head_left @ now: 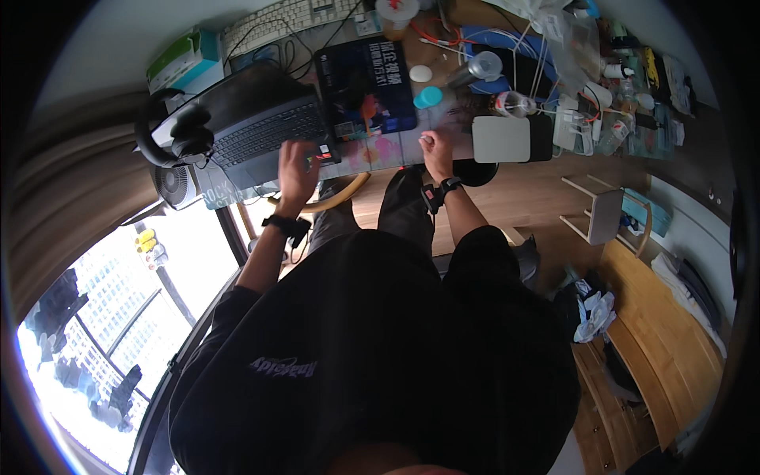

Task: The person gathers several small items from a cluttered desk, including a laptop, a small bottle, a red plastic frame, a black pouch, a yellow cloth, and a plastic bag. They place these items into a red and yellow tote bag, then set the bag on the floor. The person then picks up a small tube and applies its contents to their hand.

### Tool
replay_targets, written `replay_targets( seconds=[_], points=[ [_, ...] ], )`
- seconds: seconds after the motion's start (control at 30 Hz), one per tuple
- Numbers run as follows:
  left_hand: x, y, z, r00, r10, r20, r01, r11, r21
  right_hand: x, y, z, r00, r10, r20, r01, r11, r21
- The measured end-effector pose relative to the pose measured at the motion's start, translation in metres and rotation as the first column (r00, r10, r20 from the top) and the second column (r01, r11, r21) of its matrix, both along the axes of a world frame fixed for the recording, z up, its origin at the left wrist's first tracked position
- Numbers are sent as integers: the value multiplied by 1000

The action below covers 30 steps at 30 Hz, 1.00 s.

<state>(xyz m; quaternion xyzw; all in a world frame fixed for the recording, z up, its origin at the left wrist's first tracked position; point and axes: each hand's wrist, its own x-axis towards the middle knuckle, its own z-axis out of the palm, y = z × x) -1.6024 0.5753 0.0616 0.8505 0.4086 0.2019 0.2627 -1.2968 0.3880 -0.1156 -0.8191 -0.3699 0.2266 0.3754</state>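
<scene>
My left hand (296,172) is over the near right corner of the dark laptop (265,131), beside its stickers. Its fingers are stretched out and somewhat apart, and nothing shows in them. My right hand (437,153) rests at the desk's front edge with the fingers curled in. A tiny pale spot shows at its fingertips, too small to make out. Between the two hands lies the near part of a patterned desk cover (372,152). A dark mouse pad (366,87) with printing is just beyond it. A turquoise lid (428,97) and a white round lid (420,74) sit beyond my right hand.
Black headphones (190,134) hang at the laptop's left. A pale flat pad (501,140) lies right of my right hand, with a clear bottle (513,104) and a tumbler (480,68) behind. A white keyboard (289,20), cables and clutter fill the back. A stool (603,214) stands at right.
</scene>
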Motion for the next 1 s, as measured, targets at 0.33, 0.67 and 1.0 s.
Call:
replay_targets(
  seconds=[0.33, 0.67, 1.0],
  points=[
    [252, -38, -63, 977, -50, 206, 92, 976, -198, 68, -67, 36, 949, -34, -314, 78, 989, 127],
    [254, -51, -53, 992, -55, 111, 101, 878, -467, 123, -104, 11, 964, -222, -146, 246, 954, 173],
    [249, -75, -50, 988, -71, 137, 124, 892, -436, 111, -92, 27, 994, 61, -95, -42, 980, 195]
  ],
)
